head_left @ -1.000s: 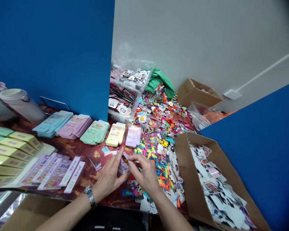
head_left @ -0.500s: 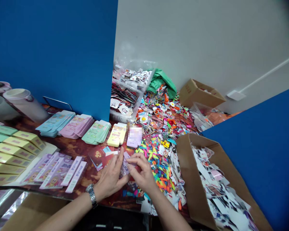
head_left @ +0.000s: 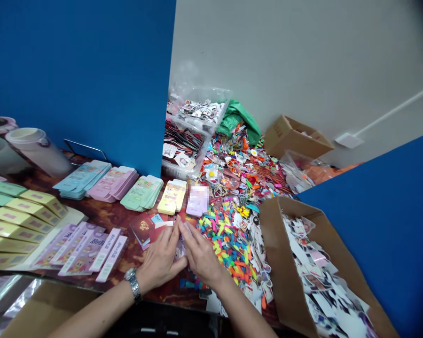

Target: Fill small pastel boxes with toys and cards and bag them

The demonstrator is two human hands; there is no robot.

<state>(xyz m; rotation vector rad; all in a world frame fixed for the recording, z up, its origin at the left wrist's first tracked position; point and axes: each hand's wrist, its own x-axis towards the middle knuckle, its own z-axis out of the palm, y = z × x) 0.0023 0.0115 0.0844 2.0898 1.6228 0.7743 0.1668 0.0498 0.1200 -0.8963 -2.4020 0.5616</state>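
Left hand [head_left: 162,258] and right hand [head_left: 205,260] grasp one purple box [head_left: 179,251]; formed boxes [head_left: 86,256] lie left, flat cartons [head_left: 140,193] remain far.

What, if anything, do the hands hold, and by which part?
A purple box, between the left hand and right hand, seemingly by its edges; exact contact is hidden.

Silver-toned metal watch [head_left: 133,283] with segmented link band is being worn on left wrist [head_left: 141,280]. Left forearm [head_left: 95,306] and right forearm [head_left: 245,305] are being shown bare.
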